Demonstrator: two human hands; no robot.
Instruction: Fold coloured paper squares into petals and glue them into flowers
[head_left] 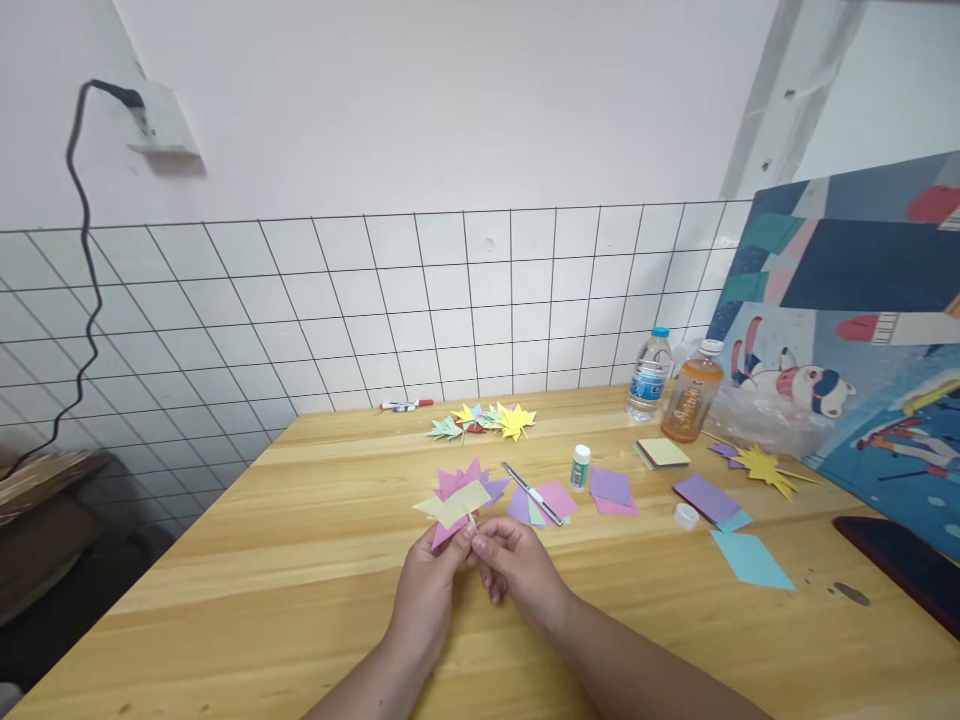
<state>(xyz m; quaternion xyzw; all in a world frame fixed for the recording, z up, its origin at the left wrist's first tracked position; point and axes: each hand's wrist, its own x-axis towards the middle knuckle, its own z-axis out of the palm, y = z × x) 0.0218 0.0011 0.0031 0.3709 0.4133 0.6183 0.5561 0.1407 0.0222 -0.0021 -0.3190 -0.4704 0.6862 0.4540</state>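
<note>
My left hand [426,585] is closed on a pale yellow folded paper piece [459,503] with pointed ends, near the front middle of the table. Thumb and fingers of my right hand [519,568] pinch at its lower corner, where a thin pale strip shows between the two hands. Behind and below it appears a pink pointed paper shape [463,474]; whether this is held too, I cannot tell. A purple folded paper [493,489] sticks out on its right. Just beyond my right hand, a utility knife [534,495] lies across purple, pink and green paper pieces.
A glue stick [580,467] stands uncapped-looking or capped in white beside purple and pink squares [611,487]. Folded paper leaves [516,422] and markers [406,405] lie at the back. Right are bottles [691,392], a blue sheet [752,560], a yellow leaf [763,470] and a dark phone-like object [900,570].
</note>
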